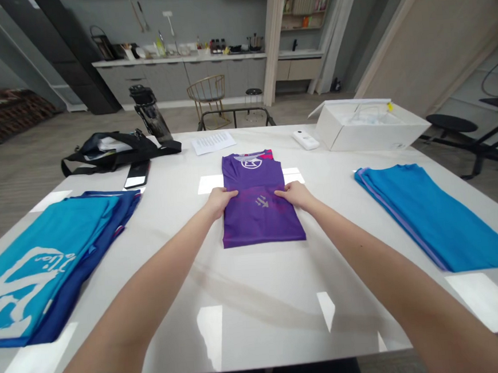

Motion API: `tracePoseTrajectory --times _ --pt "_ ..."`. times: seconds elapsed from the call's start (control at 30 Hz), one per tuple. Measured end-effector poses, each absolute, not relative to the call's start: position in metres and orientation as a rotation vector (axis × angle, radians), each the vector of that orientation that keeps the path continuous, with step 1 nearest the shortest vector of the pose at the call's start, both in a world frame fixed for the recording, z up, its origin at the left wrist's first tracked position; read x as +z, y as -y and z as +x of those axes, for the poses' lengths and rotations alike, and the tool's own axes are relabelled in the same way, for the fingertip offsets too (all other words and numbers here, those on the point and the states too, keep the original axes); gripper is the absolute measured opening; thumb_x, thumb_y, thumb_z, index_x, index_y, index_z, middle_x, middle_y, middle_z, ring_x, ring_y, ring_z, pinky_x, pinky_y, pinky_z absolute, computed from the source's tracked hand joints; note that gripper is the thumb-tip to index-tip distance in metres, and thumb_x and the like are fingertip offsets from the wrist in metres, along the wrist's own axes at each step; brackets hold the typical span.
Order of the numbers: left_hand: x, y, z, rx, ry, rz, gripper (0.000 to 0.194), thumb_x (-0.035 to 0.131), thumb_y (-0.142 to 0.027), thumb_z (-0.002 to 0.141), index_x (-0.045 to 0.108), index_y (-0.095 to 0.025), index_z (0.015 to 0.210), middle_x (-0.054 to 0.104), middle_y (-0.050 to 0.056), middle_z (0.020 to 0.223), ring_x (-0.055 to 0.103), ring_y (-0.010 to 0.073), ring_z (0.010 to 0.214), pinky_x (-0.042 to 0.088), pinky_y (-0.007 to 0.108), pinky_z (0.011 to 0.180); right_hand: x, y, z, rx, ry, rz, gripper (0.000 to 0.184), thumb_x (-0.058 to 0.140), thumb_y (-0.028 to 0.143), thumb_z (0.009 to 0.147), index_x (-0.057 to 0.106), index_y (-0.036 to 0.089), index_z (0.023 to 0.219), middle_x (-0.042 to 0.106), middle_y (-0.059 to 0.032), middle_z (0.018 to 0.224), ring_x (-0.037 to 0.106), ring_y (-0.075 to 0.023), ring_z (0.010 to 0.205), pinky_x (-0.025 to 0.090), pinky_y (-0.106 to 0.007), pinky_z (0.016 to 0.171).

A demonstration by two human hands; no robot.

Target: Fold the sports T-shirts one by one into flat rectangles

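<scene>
A purple jersey lies folded on the white table in front of me, its neckline and a round white emblem towards the far side. The lower part is folded up over the chest, with small grey arrow marks on it. My left hand pinches the left end of the folded edge between thumb and fingers. Opposite it, my right hand grips the right end of the same edge. Both arms reach straight forward, and the fingertips under the cloth are partly hidden.
Folded blue shirts lie at the left, another blue stack at the right. Farther back on the table are a black bag, a bottle, a phone, a paper sheet, a white device and a white box.
</scene>
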State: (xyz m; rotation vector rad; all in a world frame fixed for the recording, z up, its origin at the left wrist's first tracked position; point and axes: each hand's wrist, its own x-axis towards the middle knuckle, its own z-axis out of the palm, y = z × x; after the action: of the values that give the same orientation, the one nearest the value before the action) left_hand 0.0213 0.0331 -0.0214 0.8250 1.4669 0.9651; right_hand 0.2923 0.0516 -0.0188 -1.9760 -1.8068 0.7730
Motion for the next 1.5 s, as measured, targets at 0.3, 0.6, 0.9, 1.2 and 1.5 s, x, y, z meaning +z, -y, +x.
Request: tracePoseTrajectory --times 0.3,0.6,0.9,1.2,1.5 --pt "0.000 -0.054 0.015 1.372 -1.173 1.341 0.025 0.073 -0.040 0.084 0.067 -0.019 0.098 0.073 0.003 0.094 0.068 0.0205 0.094 0.055 0.033 0.086 0.000 -0.062 0.298 0.788 1.576 -1.356 0.035 0.058 0.058 0.090 0.061 0.023 0.091 0.061 0.0015 0.068 0.053 -0.0166 0.062 0.041 -0.028 0.059" --pt "0.015 -0.192 0.001 1.342 -0.967 1.029 0.033 0.077 -0.039 0.080 0.067 -0.019 0.104 0.075 0.004 0.090 0.071 0.0211 0.084 0.057 0.037 0.085 0.007 -0.205 0.269 0.650 1.495 -1.343 0.025 0.053 0.046 0.094 0.061 0.022 0.092 0.061 0.0014 0.068 0.054 -0.0168 0.062 0.043 -0.028 0.060" --pt "-0.055 -0.251 -0.012 1.355 -1.730 1.258 0.013 0.070 -0.022 0.077 0.074 -0.016 0.088 0.072 0.005 0.080 0.067 0.0203 0.081 0.051 0.032 0.084 -0.037 -0.257 0.250 0.366 1.743 -1.891 0.027 0.051 0.040 0.098 0.069 0.021 0.103 0.073 -0.0115 0.105 0.064 -0.0281 0.100 0.047 -0.038 0.089" --pt "-0.053 -0.242 -0.001 1.118 -2.007 1.550 0.039 0.059 -0.016 0.088 0.064 -0.013 0.127 0.071 0.016 0.114 0.063 0.0319 0.115 0.045 0.044 0.104 -0.048 -0.246 0.247 0.091 1.820 -2.026 0.031 0.050 0.035 0.099 0.063 0.016 0.120 0.062 -0.0197 0.126 0.056 -0.0367 0.119 0.042 -0.058 0.099" --pt "-0.043 -0.215 0.057 0.668 -1.662 2.256 0.051 0.034 -0.017 0.099 0.053 -0.013 0.145 0.054 0.017 0.150 0.047 0.0299 0.142 0.031 0.049 0.121 -0.043 -0.234 0.202 0.166 2.354 -1.503 0.052 0.026 0.025 0.105 0.046 0.015 0.152 0.043 -0.0119 0.160 0.036 -0.0267 0.147 0.026 -0.045 0.121"
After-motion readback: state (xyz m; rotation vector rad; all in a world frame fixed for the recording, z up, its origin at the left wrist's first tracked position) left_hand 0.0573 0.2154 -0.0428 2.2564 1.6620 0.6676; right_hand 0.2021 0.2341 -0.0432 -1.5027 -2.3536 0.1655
